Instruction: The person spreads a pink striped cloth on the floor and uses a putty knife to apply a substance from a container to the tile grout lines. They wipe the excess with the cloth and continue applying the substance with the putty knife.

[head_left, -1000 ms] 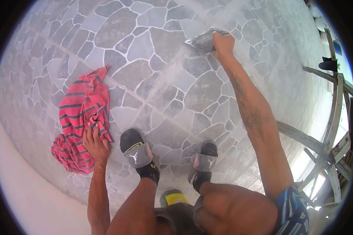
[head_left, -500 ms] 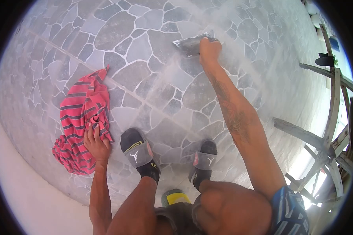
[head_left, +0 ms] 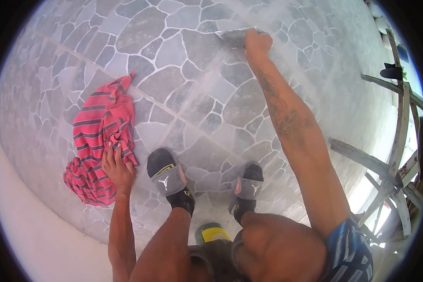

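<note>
A red cloth with dark stripes lies bunched on the stone-patterned floor at the left. My left hand rests on its lower right side, fingers bent into the fabric. Farther forward, right of centre, my right hand is closed around a flat, greyish metal tool, whose blade points left over the floor. Its handle is hidden in my fist.
My feet in dark slides stand on the floor. Between my legs is a container with a yellow label. Wooden beams stand at the right, and a pale wall borders the lower left.
My right hand has moved slightly forward and to the right with the metal tool, whose blade has turned a little. My left hand remains on the cloth.
</note>
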`<state>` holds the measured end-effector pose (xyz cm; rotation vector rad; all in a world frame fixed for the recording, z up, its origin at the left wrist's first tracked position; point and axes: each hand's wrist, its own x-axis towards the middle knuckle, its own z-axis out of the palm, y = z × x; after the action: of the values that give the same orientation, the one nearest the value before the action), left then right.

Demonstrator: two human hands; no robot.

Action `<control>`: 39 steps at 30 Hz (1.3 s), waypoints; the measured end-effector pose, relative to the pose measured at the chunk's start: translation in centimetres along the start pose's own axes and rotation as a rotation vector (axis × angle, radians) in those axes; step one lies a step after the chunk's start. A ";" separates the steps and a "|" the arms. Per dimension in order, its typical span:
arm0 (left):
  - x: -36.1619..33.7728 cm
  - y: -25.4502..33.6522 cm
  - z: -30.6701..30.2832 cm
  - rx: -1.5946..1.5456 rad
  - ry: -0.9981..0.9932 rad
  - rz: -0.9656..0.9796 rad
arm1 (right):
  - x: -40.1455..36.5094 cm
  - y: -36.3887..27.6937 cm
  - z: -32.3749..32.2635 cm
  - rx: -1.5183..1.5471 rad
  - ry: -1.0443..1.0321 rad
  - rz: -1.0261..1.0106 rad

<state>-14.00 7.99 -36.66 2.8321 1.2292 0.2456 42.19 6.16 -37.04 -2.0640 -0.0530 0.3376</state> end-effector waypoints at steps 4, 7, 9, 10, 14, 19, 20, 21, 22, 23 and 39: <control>0.5 0.1 0.3 -0.001 0.016 -0.004 | 2.0 3.8 1.7 -0.015 0.099 -0.122; 0.5 0.1 0.2 -0.006 0.008 -0.001 | 0.7 -2.9 0.7 0.101 0.002 0.138; -0.1 0.0 0.0 0.008 -0.008 -0.001 | 0.0 -1.0 0.5 0.115 0.053 0.050; 0.4 -0.1 0.5 0.020 0.006 -0.010 | 0.5 -0.1 1.2 0.136 0.070 -0.013; 0.4 -0.1 0.2 -0.005 0.003 0.000 | 3.0 -0.9 0.9 0.079 0.026 0.097; 0.6 -0.1 0.5 -0.004 0.038 -0.008 | 3.0 1.3 0.8 0.089 0.075 -0.061; 0.5 -0.1 0.5 -0.006 0.037 -0.011 | 3.0 1.3 0.5 0.056 0.067 -0.013; 0.6 -0.2 0.4 -0.003 0.036 -0.009 | 2.7 0.1 0.4 0.028 0.061 0.039; 0.5 -0.1 0.4 -0.002 0.031 -0.004 | 2.6 -0.9 0.1 -0.004 0.057 0.095; 0.2 0.0 0.1 -0.008 0.011 -0.001 | 3.1 -1.8 -0.3 -0.053 0.014 0.097; 0.7 0.1 0.3 -0.001 0.000 -0.004 | 5.9 3.2 -0.1 -0.013 -0.047 -0.101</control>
<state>-13.41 8.47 -36.85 2.8279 1.2348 0.2467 47.55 5.48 -41.05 -2.0582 -0.1883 0.3238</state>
